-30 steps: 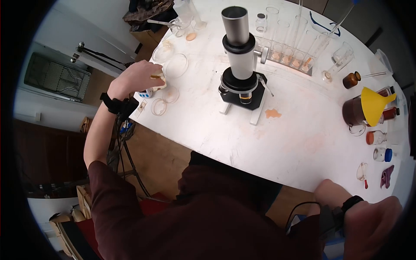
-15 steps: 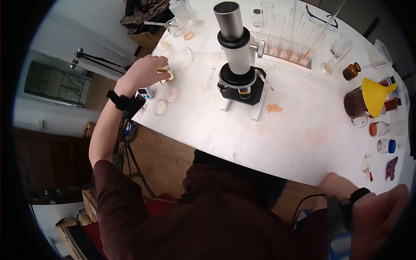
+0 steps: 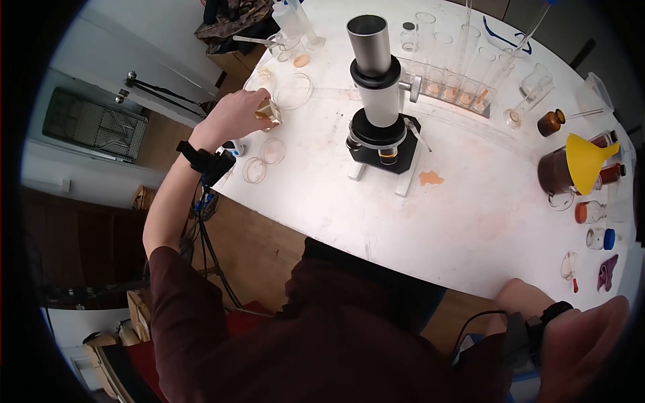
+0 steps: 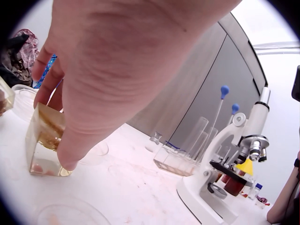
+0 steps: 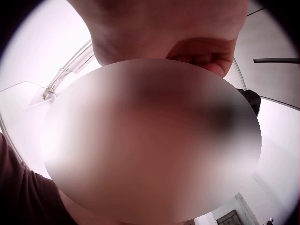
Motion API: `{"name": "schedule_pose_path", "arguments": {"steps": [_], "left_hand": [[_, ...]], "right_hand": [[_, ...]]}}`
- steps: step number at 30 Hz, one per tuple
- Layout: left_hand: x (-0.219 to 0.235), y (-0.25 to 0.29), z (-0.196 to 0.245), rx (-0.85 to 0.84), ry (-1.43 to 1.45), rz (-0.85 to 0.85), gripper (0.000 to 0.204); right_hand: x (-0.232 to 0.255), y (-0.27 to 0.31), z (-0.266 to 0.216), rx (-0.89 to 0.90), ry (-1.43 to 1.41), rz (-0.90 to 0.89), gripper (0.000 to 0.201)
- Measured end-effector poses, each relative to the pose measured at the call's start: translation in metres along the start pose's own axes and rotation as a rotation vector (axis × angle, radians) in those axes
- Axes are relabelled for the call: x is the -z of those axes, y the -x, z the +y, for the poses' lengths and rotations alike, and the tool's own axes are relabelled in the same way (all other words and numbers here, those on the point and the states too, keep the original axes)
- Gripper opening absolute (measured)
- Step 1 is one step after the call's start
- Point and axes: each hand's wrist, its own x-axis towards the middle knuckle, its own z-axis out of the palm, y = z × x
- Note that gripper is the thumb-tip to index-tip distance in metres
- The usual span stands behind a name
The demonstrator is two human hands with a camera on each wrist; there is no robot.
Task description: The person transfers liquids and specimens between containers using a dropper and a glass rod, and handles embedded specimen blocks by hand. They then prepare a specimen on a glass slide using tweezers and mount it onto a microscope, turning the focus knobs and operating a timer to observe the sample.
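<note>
My left hand holds a clear, squarish block with a brown specimen set inside it, near the table's left edge. In the left wrist view the thumb lies along the near side of the block and the fingers go behind its top; its base is close over the white table. A large petri dish lies just beyond the block, and two small dishes sit nearer the front edge. My right hand is raised at the lower right, its fingers curled in with nothing seen in them.
A microscope stands mid-table, with a test tube rack behind it. At the right are a brown bottle, a yellow funnel on a jug, and several jars. Beside the held block stands another clear block.
My left hand has shifted slightly right and away from me with the block, and the large dish has moved the same way. My right hand stays raised.
</note>
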Motion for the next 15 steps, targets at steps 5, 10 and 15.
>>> {"name": "schedule_pose_path", "arguments": {"steps": [5, 10, 15], "left_hand": [[-0.01, 0.005, -0.013, -0.057, 0.069, 0.158, 0.045], [0.003, 0.005, -0.057, 0.086, 0.161, 0.232, 0.036], [-0.007, 0.016, -0.086, 0.197, 0.018, 0.094, 0.044]], "right_hand": [[-0.062, -0.125, 0.068, 0.038, -0.047, 0.069, 0.004], [-0.074, -0.149, 0.078, 0.092, -0.088, 0.07, 0.002], [-0.083, -0.165, 0.081, 0.133, -0.109, 0.07, 0.002]]}}
